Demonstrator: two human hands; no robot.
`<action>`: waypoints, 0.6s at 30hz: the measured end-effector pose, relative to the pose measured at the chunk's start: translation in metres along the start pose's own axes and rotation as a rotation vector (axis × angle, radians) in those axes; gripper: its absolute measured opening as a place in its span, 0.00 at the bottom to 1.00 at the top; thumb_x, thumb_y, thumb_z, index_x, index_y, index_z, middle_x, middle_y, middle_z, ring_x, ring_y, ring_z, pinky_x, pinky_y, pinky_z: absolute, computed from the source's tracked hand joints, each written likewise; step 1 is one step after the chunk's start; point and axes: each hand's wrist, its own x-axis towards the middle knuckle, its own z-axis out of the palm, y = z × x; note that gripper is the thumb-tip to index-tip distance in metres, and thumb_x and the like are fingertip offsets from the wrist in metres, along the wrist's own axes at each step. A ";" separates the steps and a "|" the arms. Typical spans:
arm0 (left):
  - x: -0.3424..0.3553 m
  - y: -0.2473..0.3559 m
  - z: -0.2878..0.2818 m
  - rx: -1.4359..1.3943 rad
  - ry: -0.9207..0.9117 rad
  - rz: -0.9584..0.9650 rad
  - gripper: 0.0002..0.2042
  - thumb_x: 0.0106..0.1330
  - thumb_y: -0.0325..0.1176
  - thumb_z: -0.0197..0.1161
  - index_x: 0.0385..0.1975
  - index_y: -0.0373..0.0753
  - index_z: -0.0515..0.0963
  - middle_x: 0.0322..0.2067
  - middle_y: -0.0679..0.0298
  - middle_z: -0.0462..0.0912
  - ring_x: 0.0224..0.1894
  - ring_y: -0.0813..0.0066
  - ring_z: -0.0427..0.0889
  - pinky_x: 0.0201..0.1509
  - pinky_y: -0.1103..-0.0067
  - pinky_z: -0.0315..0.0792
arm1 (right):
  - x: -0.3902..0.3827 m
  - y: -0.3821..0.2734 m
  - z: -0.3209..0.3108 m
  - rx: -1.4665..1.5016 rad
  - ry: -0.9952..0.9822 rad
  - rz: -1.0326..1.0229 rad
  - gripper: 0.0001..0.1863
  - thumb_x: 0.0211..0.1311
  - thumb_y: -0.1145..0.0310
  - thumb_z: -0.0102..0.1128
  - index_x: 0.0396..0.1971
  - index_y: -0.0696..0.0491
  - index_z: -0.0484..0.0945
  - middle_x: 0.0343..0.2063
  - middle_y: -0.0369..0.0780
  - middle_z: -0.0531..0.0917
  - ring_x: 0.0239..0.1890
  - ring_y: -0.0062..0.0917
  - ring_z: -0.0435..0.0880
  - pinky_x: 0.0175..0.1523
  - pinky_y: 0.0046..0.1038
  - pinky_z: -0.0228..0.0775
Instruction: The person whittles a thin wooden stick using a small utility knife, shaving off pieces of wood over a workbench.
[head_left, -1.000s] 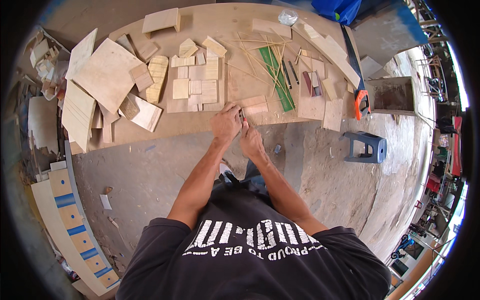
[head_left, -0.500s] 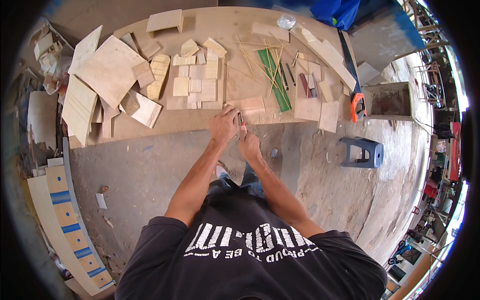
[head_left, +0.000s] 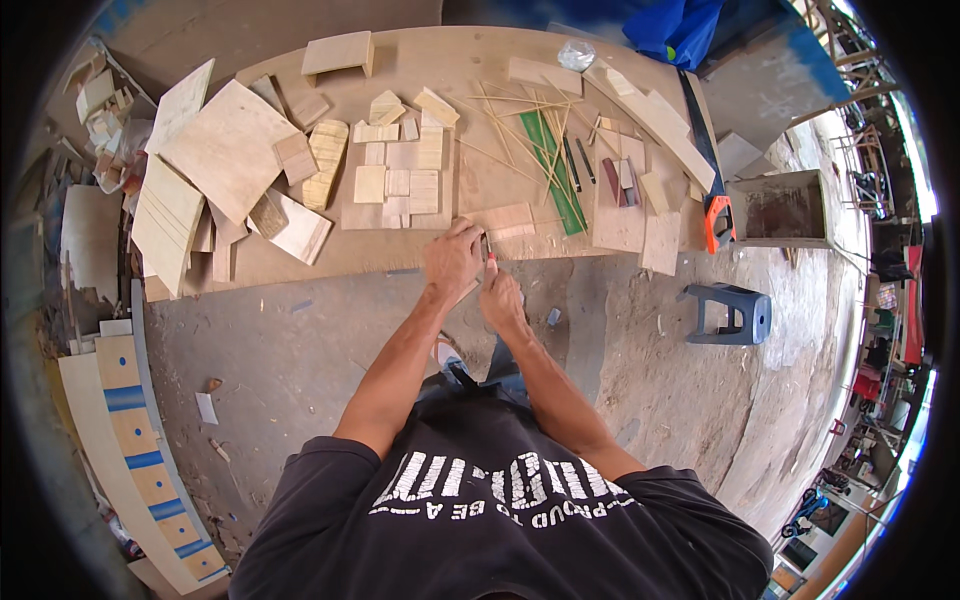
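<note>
At the front edge of the bench (head_left: 390, 247), my left hand (head_left: 452, 262) has its fingers closed on a thin pale wood piece (head_left: 465, 291), largely hidden beneath it. My right hand (head_left: 501, 298) grips a small red-handled tool (head_left: 491, 257), its narrow metal end against the piece by my left fingers. A flat pinkish board (head_left: 505, 220) lies just beyond both hands. Left of that, small blocks (head_left: 397, 183) are laid out on a panel. To the right are scattered thin sticks (head_left: 500, 128), a green strip (head_left: 568, 200) and dark pens (head_left: 572, 165).
Plywood offcuts (head_left: 215, 160) pile at the left. An orange-handled saw (head_left: 718, 222), wooden box (head_left: 785, 210) and blue bag (head_left: 670, 35) are at the right, with a grey-blue stool (head_left: 745, 318) on the floor. A long blue-striped panel (head_left: 100, 420) stands at lower left.
The bench sits slightly lower in the picture as the view has shifted. Both hands stay together at the bench edge with only small movements.
</note>
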 end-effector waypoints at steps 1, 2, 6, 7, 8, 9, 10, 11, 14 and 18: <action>0.001 0.000 0.001 0.000 -0.003 0.001 0.04 0.63 0.34 0.62 0.31 0.46 0.83 0.35 0.70 0.82 0.30 0.61 0.84 0.31 0.66 0.77 | 0.001 0.001 0.000 0.001 0.001 0.003 0.31 0.77 0.57 0.41 0.21 0.67 0.76 0.25 0.66 0.78 0.34 0.64 0.79 0.40 0.56 0.69; -0.001 0.001 0.001 0.011 -0.001 -0.014 0.03 0.62 0.32 0.62 0.32 0.45 0.83 0.34 0.70 0.83 0.30 0.61 0.85 0.31 0.67 0.77 | -0.001 -0.001 -0.002 -0.002 -0.019 0.010 0.31 0.77 0.57 0.41 0.21 0.67 0.76 0.25 0.65 0.77 0.34 0.64 0.78 0.39 0.56 0.69; 0.003 -0.001 0.000 -0.017 -0.007 -0.020 0.04 0.61 0.30 0.62 0.32 0.44 0.84 0.35 0.70 0.84 0.30 0.60 0.85 0.31 0.69 0.78 | 0.006 -0.009 -0.005 -0.001 -0.056 0.067 0.32 0.77 0.56 0.40 0.19 0.66 0.77 0.24 0.65 0.77 0.33 0.64 0.79 0.39 0.57 0.69; 0.002 -0.001 0.000 -0.019 -0.017 -0.023 0.04 0.61 0.30 0.62 0.32 0.44 0.84 0.35 0.70 0.84 0.30 0.60 0.85 0.31 0.69 0.78 | 0.006 -0.010 -0.005 -0.002 -0.059 0.077 0.32 0.77 0.56 0.40 0.19 0.66 0.77 0.24 0.65 0.77 0.33 0.64 0.79 0.39 0.57 0.69; 0.003 0.000 -0.001 -0.008 -0.022 -0.018 0.04 0.62 0.31 0.61 0.31 0.44 0.82 0.35 0.69 0.83 0.30 0.60 0.84 0.31 0.68 0.77 | 0.007 -0.012 -0.005 -0.017 -0.055 0.101 0.33 0.77 0.55 0.39 0.20 0.66 0.78 0.25 0.65 0.78 0.34 0.64 0.79 0.39 0.57 0.69; 0.004 0.000 -0.001 0.003 -0.028 -0.013 0.04 0.63 0.32 0.59 0.31 0.44 0.81 0.35 0.69 0.82 0.30 0.59 0.84 0.30 0.66 0.77 | 0.007 -0.014 -0.004 -0.033 -0.053 0.125 0.33 0.77 0.54 0.39 0.21 0.66 0.78 0.25 0.66 0.78 0.34 0.64 0.79 0.40 0.56 0.70; 0.004 0.000 -0.001 0.003 -0.036 -0.017 0.04 0.63 0.32 0.59 0.31 0.44 0.81 0.35 0.69 0.82 0.30 0.59 0.84 0.30 0.66 0.77 | 0.006 -0.015 -0.005 -0.033 -0.056 0.132 0.33 0.77 0.54 0.39 0.21 0.66 0.78 0.25 0.66 0.78 0.34 0.64 0.79 0.40 0.56 0.70; 0.005 -0.003 0.002 -0.005 0.001 0.017 0.04 0.63 0.32 0.60 0.31 0.45 0.81 0.35 0.69 0.82 0.30 0.59 0.84 0.30 0.66 0.77 | 0.008 -0.021 -0.007 -0.021 -0.068 0.160 0.34 0.77 0.53 0.37 0.23 0.67 0.79 0.28 0.66 0.78 0.37 0.64 0.79 0.43 0.56 0.70; -0.001 -0.005 0.004 -0.005 0.003 0.025 0.04 0.62 0.32 0.60 0.31 0.45 0.81 0.35 0.69 0.82 0.31 0.59 0.84 0.30 0.66 0.77 | 0.004 -0.024 -0.008 -0.028 -0.093 0.204 0.35 0.77 0.52 0.35 0.24 0.67 0.79 0.30 0.66 0.79 0.40 0.64 0.79 0.46 0.55 0.70; -0.003 -0.003 0.003 0.002 -0.021 -0.023 0.04 0.62 0.34 0.61 0.32 0.45 0.81 0.36 0.67 0.82 0.32 0.58 0.84 0.33 0.65 0.78 | 0.005 -0.024 -0.008 -0.027 -0.075 0.164 0.35 0.77 0.50 0.37 0.24 0.67 0.80 0.31 0.67 0.78 0.41 0.65 0.78 0.47 0.56 0.70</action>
